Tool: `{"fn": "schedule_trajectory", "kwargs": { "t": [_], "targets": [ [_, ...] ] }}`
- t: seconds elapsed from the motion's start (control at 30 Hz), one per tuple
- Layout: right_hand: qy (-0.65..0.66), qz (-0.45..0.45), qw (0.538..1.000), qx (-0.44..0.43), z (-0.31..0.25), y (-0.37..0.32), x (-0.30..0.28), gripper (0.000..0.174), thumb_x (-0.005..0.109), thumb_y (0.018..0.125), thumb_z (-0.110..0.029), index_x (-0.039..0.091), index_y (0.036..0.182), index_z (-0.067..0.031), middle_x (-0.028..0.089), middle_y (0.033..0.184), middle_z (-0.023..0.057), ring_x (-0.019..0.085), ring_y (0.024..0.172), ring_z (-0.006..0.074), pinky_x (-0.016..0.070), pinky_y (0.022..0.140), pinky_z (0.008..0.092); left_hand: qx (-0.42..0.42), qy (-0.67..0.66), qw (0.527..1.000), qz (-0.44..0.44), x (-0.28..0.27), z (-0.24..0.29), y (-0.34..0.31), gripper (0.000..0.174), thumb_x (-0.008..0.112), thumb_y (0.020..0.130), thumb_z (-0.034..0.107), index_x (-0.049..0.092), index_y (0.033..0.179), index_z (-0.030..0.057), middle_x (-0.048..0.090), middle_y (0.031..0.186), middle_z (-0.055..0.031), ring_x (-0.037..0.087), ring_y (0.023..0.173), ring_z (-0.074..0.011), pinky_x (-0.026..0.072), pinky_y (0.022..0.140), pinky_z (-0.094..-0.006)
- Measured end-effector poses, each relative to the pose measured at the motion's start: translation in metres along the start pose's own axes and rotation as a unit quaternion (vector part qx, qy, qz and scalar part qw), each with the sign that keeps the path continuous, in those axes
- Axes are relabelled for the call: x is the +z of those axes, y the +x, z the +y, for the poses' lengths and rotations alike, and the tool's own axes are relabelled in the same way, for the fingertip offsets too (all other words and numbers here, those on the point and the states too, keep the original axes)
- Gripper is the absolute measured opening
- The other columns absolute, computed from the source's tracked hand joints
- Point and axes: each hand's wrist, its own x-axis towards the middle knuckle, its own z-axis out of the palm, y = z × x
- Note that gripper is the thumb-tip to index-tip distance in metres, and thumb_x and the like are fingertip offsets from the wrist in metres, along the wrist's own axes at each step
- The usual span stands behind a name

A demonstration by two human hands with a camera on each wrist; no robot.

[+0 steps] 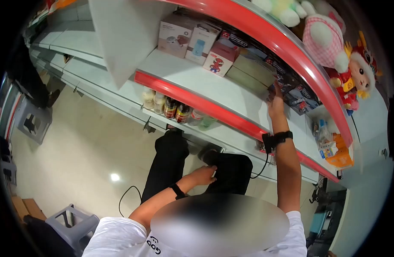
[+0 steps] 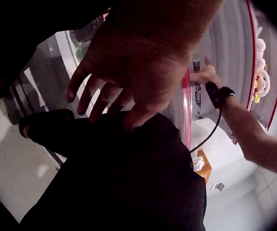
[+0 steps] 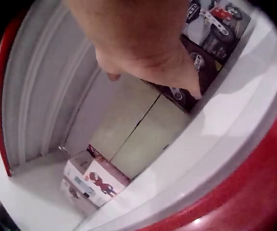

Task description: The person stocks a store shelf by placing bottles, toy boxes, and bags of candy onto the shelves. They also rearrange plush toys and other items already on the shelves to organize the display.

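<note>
On the upper shelf, my right hand (image 1: pixel 275 103) reaches in at the right end of two pale green boxes (image 1: pixel 252 73). In the right wrist view the back of that hand (image 3: pixel 145 53) covers the boxes' near end, its thumb and a fingertip spread apart and the other fingers hidden. Dark boxes with motorcycle pictures (image 3: pixel 215 29) lie right beside it. My left hand (image 1: pixel 202 175) is low over my dark trouser leg (image 1: pixel 231 171). Its fingers (image 2: pixel 100 108) hang loosely bent with nothing in them, as the left wrist view shows.
Left of the green boxes stand a red-topped box with a cartoon figure (image 1: pixel 218 60), a bottle-picture box (image 1: pixel 201 43) and a white box (image 1: pixel 173 38). A red shelf edge (image 1: pixel 197 100) runs in front, with bottles (image 1: pixel 170 107) below. Plush toys (image 1: pixel 323 38) sit above.
</note>
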Motion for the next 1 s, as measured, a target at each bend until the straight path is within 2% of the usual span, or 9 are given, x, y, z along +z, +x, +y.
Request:
{"fn": "schedule_trajectory", "kwargs": {
  "t": [0.1, 0.3, 0.43, 0.5, 0.63, 0.73, 0.8, 0.9, 1.0],
  "targets": [
    [-0.005, 0.047, 0.995, 0.092, -0.014, 0.015, 0.029, 0.067, 0.059, 0.075, -0.06, 0.048, 0.126, -0.0193, 0.048, 0.125, 0.0056, 0.043, 0.111, 0.0222, 0.0328, 0.091, 0.0402, 0.013, 0.015, 1.0, -0.001, -0.001, 0.005, -0.002, 0.049, 0.064, 0.079, 0.023, 0.045, 0.118, -0.0006, 0.059, 0.104, -0.0251, 0.056, 0.1, -0.0417, 0.0457, 0.086, -0.0462],
    [0.077, 0.044, 0.99, 0.107, -0.033, -0.002, 0.052, 0.066, 0.054, 0.075, -0.062, 0.049, 0.125, -0.0195, 0.047, 0.13, 0.0026, 0.042, 0.117, 0.0243, 0.0276, 0.095, 0.0528, 0.017, 0.027, 0.999, 0.01, 0.0, 0.003, -0.005, 0.05, 0.064, 0.079, 0.026, 0.045, 0.117, -0.0008, 0.059, 0.104, -0.0257, 0.055, 0.101, -0.0435, 0.0456, 0.085, -0.0474],
    [0.062, 0.048, 0.99, 0.116, -0.045, -0.018, 0.06, 0.061, 0.053, 0.078, -0.059, 0.05, 0.124, -0.0195, 0.046, 0.131, 0.0038, 0.042, 0.119, 0.0243, 0.0299, 0.097, 0.0519, -0.012, 0.039, 0.999, -0.02, -0.004, 0.003, -0.003, 0.053, 0.064, 0.081, 0.027, 0.044, 0.123, 0.0021, 0.058, 0.108, -0.0257, 0.053, 0.104, -0.0442, 0.0434, 0.089, -0.0487],
    [0.112, -0.068, 0.99, 0.058, -0.027, 0.014, 0.044, 0.057, 0.052, 0.081, -0.055, 0.05, 0.125, -0.0195, 0.047, 0.131, 0.0047, 0.043, 0.119, 0.0253, 0.033, 0.097, 0.0504, -0.011, 0.037, 0.999, -0.022, -0.005, 0.002, -0.003, 0.053, 0.064, 0.081, 0.027, 0.044, 0.123, 0.0032, 0.058, 0.109, -0.0257, 0.053, 0.106, -0.0439, 0.043, 0.09, -0.0491],
    [0.084, -0.037, 0.99, 0.107, -0.034, -0.01, 0.032, 0.054, 0.051, 0.083, -0.052, 0.05, 0.126, -0.0196, 0.049, 0.128, 0.0067, 0.046, 0.116, 0.0281, 0.0379, 0.094, 0.0497, -0.025, 0.031, 0.999, -0.022, -0.01, 0.003, -0.006, 0.052, 0.064, 0.08, 0.028, 0.045, 0.123, 0.0042, 0.057, 0.111, -0.0257, 0.052, 0.107, -0.0435, 0.0427, 0.091, -0.0483],
    [0.079, -0.095, 0.982, 0.141, -0.04, -0.035, 0.011, 0.063, 0.059, 0.074, -0.055, 0.049, 0.123, -0.0155, 0.047, 0.125, 0.0127, 0.046, 0.114, 0.0343, 0.0379, 0.094, 0.0506, -0.019, 0.009, 0.999, -0.028, -0.012, 0.0, -0.006, 0.053, 0.065, 0.08, 0.027, 0.046, 0.124, 0.0045, 0.057, 0.112, -0.0256, 0.053, 0.107, -0.0426, 0.043, 0.092, -0.0469],
    [0.062, -0.114, 0.971, 0.199, -0.052, -0.065, 0.011, 0.071, 0.06, 0.074, -0.055, 0.044, 0.128, -0.013, 0.036, 0.132, 0.0177, 0.044, 0.114, 0.0393, 0.0377, 0.094, 0.0493, -0.022, 0.018, 0.999, -0.024, -0.012, 0.002, -0.008, 0.054, 0.066, 0.08, 0.027, 0.046, 0.124, 0.0039, 0.057, 0.112, -0.0254, 0.053, 0.108, -0.0417, 0.0433, 0.092, -0.0463],
    [0.065, -0.132, 0.967, 0.209, -0.04, -0.077, 0.004, 0.079, 0.062, 0.072, -0.056, 0.036, 0.136, -0.0164, 0.03, 0.135, 0.0204, 0.042, 0.113, 0.0414, 0.0367, 0.094, 0.0511, -0.032, 0.03, 0.999, -0.025, -0.015, 0.006, -0.01, 0.055, 0.066, 0.08, 0.026, 0.045, 0.125, 0.003, 0.058, 0.113, -0.0248, 0.053, 0.109, -0.0403, 0.0435, 0.092, -0.0451],
    [0.007, -0.121, 0.981, 0.149, -0.044, -0.098, 0.022, 0.089, 0.064, 0.071, -0.062, 0.029, 0.14, -0.0181, 0.027, 0.14, 0.0188, 0.034, 0.12, 0.0393, 0.0363, 0.093, 0.0515, -0.034, 0.033, 0.998, -0.031, -0.012, 0.004, -0.009, 0.055, 0.066, 0.08, 0.025, 0.045, 0.126, 0.0023, 0.057, 0.114, -0.0241, 0.052, 0.11, -0.0397, 0.0434, 0.093, -0.0443]
  ]
}}
